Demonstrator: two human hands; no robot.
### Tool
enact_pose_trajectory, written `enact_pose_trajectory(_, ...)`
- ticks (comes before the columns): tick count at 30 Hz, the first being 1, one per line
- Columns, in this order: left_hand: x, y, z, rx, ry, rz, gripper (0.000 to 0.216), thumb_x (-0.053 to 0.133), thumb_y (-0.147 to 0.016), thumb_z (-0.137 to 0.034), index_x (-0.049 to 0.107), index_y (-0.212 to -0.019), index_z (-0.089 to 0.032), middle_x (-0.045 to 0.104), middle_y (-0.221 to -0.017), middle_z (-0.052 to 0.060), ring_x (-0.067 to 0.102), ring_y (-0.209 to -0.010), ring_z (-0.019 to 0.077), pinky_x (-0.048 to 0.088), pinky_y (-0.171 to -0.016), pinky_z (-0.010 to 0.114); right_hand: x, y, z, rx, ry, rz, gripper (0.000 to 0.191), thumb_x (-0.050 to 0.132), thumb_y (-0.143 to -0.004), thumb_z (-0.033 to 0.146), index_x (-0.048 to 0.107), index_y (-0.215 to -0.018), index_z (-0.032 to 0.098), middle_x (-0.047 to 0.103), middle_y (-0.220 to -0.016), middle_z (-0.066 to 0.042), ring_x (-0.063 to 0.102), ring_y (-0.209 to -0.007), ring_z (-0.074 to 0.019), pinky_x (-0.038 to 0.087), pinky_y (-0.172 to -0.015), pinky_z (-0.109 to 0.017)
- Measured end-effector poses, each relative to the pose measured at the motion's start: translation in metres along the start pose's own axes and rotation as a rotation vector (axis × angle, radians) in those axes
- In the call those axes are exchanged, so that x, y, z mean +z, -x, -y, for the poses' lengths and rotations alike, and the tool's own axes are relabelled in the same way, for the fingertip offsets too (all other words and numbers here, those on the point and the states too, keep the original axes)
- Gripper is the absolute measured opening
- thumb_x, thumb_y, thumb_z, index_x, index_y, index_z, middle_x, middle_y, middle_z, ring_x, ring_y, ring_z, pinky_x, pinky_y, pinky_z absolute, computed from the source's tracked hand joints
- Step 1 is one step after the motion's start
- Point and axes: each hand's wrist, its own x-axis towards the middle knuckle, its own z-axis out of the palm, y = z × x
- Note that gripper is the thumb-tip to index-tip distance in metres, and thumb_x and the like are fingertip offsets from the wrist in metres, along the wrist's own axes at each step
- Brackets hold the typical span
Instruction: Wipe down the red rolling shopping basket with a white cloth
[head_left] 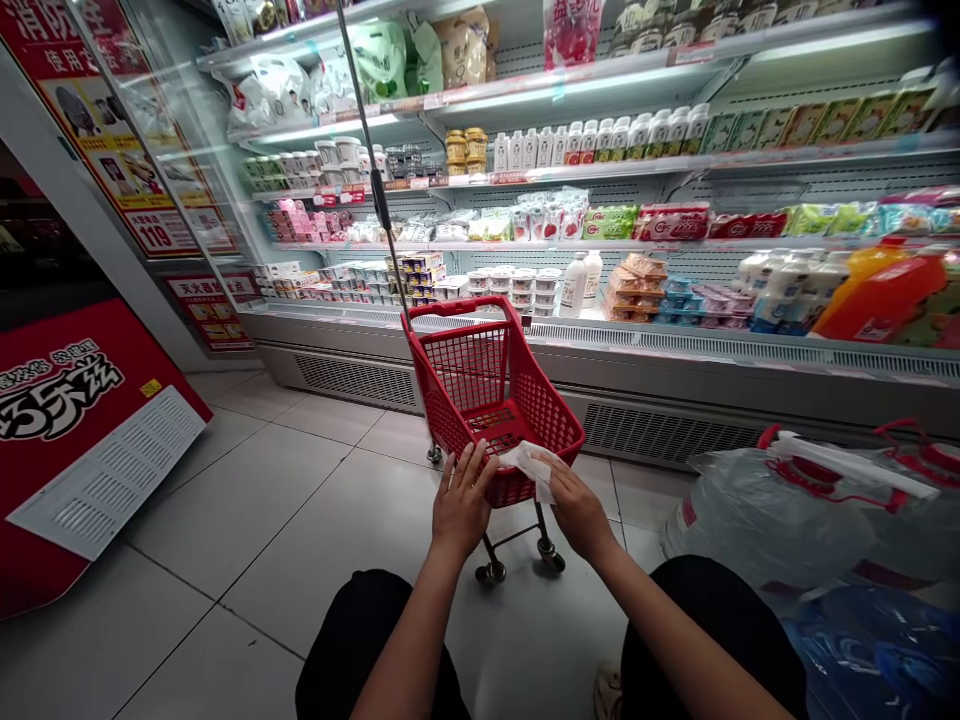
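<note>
1. The left hand [462, 502] lies fairly flat with its fingers extended and a little apart, its fingertips at the near left corner of the red cart [553, 418]. Whether it also touches the cloth cannot be told.
2. The right hand [579, 508] holds a white cloth [534, 468] between thumb and fingers, against the near rim of the cart.
3. The cloth is thin, soft and crumpled; one part stretches along the rim towards the left hand, and another hangs down in front of the basket.
4. The cart stands upright on the floor, directly ahead of the person and between the knees and the chilled shelves. Its basket is bright red plastic with a lattice of small openings in the walls and slots in the bottom. The far side rises higher than the near end and carries a red handle [459, 308] across the top.
5. Below, thin metal legs end in dark-tyred casters [551, 556]. A slim dark pole [381, 205] rises from the handle's left end.
6. Pale tiles [262, 540] surround the cart.
7. To the right sit large clear water jugs [787, 510]; to the left, a red cabinet [82, 440] with a white vent.
8. Beyond, lit shelves [487, 378] hold bottles, tubs and packets.
</note>
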Motion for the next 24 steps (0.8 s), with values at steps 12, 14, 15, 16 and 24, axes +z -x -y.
enact_pose_trajectory(12, 0.006, -0.009, -0.027, 0.066, 0.094, -0.005, 0.077, 0.059, -0.084, -0.020, 0.040, -0.158, -0.029, 0.042, -0.164, 0.003, 0.033, -0.155, 0.0260, -0.002, -0.132, 0.055, -0.011, -0.003, -0.030, 0.146, -0.059, -0.031, 0.063, 0.040, -0.095, 0.007, 0.047, -0.154, 0.026, 0.053, -0.156, -0.006, 0.042, -0.149, -0.0222, 0.041, -0.122, -0.046)
enact_pose_trajectory(14, 0.004, -0.008, -0.028, 0.077, 0.091, 0.006, 0.082, 0.059, -0.084, -0.020, 0.033, -0.161, -0.031, 0.038, -0.167, 0.002, 0.032, -0.155, 0.0260, 0.001, -0.132, 0.055, -0.007, -0.005, -0.024, 0.168, -0.059, -0.061, 0.058, 0.041, -0.096, 0.009, 0.051, -0.151, 0.025, 0.056, -0.153, -0.008, 0.043, -0.149, -0.0236, 0.042, -0.121, -0.048)
enact_pose_trajectory(15, 0.003, -0.008, -0.029, 0.081, 0.096, 0.016, 0.084, 0.059, -0.085, -0.021, 0.029, -0.162, -0.031, 0.035, -0.168, 0.002, 0.031, -0.155, 0.0258, 0.002, -0.132, 0.054, -0.004, -0.005, -0.018, 0.182, -0.050, -0.084, 0.058, 0.041, -0.096, 0.009, 0.052, -0.150, 0.024, 0.057, -0.151, -0.008, 0.043, -0.149, -0.0244, 0.042, -0.121, -0.050)
enact_pose_trajectory(16, 0.002, -0.007, -0.031, 0.085, 0.106, 0.026, 0.085, 0.059, -0.085, -0.022, 0.026, -0.164, -0.031, 0.032, -0.169, 0.002, 0.030, -0.156, 0.0256, 0.002, -0.132, 0.054, 0.000, -0.004, -0.011, 0.188, -0.042, -0.099, 0.058, 0.041, -0.095, 0.009, 0.052, -0.150, 0.024, 0.058, -0.151, -0.009, 0.043, -0.149, -0.0250, 0.042, -0.121, -0.051)
enact_pose_trajectory(24, 0.001, -0.014, -0.032, 0.163, 0.114, 0.084, 0.086, 0.054, -0.092, -0.028, 0.012, -0.167, -0.022, 0.026, -0.171, 0.002, 0.023, -0.158, 0.0193, 0.003, -0.133, 0.044, 0.003, 0.011, 0.011, 0.061, -0.013, -0.048, 0.071, 0.042, -0.092, 0.005, 0.037, -0.160, 0.022, 0.055, -0.154, -0.010, 0.044, -0.148, -0.0240, 0.040, -0.122, -0.053)
